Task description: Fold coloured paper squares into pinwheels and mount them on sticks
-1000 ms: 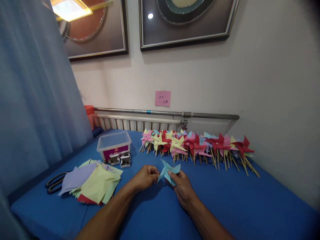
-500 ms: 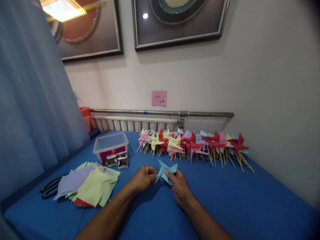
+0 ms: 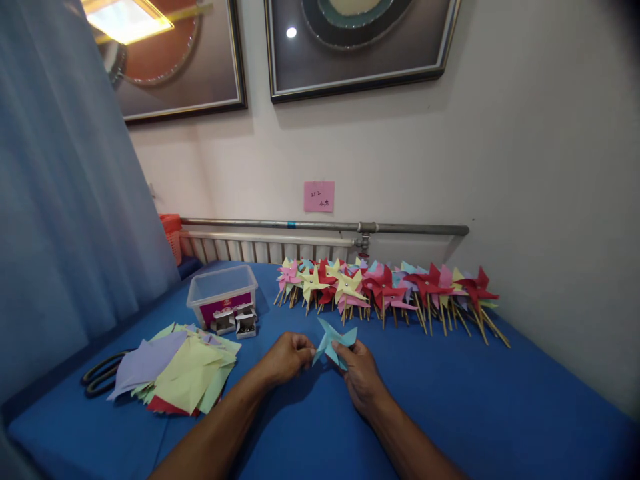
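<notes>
A light-blue paper pinwheel is folded into its star shape, and no stick shows on it. My right hand grips it by the middle, thumb on top and fingers behind. Just left of the pinwheel, my left hand has its thumb and fingers pinched together beside the left blade. Whatever lies between those fingertips, if anything, is too small to make out. Both hands are held over the blue tabletop.
Finished pinwheels on sticks lie in a row along the wall. To the left are a pile of coloured paper sheets, black-handled scissors, a clear plastic tub and small open boxes of metal pins. A blue curtain hangs at far left.
The pinwheel and my right hand have shifted very slightly right and away from me. My left hand stays almost in place, still pinched.
</notes>
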Demonstrator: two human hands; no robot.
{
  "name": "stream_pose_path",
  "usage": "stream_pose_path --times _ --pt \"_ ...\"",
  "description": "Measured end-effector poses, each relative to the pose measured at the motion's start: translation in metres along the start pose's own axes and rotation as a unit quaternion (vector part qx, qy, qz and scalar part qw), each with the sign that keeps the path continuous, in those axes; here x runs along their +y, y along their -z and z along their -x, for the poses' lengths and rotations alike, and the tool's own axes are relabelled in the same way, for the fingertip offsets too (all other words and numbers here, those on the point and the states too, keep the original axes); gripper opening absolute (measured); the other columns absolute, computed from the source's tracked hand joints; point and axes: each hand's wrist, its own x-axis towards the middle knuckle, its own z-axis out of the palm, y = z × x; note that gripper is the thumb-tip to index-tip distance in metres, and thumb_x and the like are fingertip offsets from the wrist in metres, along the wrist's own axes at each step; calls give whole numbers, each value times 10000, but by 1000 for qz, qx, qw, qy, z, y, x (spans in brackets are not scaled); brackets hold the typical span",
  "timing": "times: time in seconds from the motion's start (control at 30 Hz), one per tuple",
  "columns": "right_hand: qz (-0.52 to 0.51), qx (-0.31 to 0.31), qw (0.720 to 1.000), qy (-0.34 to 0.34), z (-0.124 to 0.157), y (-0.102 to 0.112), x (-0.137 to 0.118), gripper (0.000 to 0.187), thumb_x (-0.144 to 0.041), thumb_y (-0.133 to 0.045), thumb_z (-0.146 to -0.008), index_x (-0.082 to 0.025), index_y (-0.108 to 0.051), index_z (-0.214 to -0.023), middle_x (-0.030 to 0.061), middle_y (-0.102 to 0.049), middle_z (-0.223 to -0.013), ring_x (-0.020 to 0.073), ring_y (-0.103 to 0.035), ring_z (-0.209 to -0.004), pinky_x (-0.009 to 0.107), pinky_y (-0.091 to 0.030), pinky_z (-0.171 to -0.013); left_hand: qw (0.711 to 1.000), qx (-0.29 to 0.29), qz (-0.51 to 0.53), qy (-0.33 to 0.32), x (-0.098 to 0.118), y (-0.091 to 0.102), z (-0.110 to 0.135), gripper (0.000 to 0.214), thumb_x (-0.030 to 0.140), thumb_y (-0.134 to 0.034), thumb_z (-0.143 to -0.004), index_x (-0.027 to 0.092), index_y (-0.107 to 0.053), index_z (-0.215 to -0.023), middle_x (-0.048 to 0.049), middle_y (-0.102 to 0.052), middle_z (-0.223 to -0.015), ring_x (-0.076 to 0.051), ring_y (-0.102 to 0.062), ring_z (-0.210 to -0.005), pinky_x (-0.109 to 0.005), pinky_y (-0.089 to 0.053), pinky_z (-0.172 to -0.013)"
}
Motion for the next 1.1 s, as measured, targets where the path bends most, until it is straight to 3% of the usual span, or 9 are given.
stream_pose_path --times 0.27,1.1 --pt "0 -2 1000 -1 1 -1 -2 326 -347 -889 -590 -206 -708 -821 12 -754 -778 218 -682 -728 344 -531 -738 1000 -15 -9 16 1 0 1 340 516 -628 -766 180 -593 -727 42 -540 -533 -84 -387 -398 -239 -268 -440" --pt "-37 4 999 -13 -2 0 1 374 -330 -943 -527 -189 -717 -790 -2 -743 -734 173 -643 -667 309 -501 -707 1000 -24 0 14 -4 -5 0 294 492 -540 -760 208 -505 -695 57 -482 -520 -84 -343 -399 -247 -236 -425"
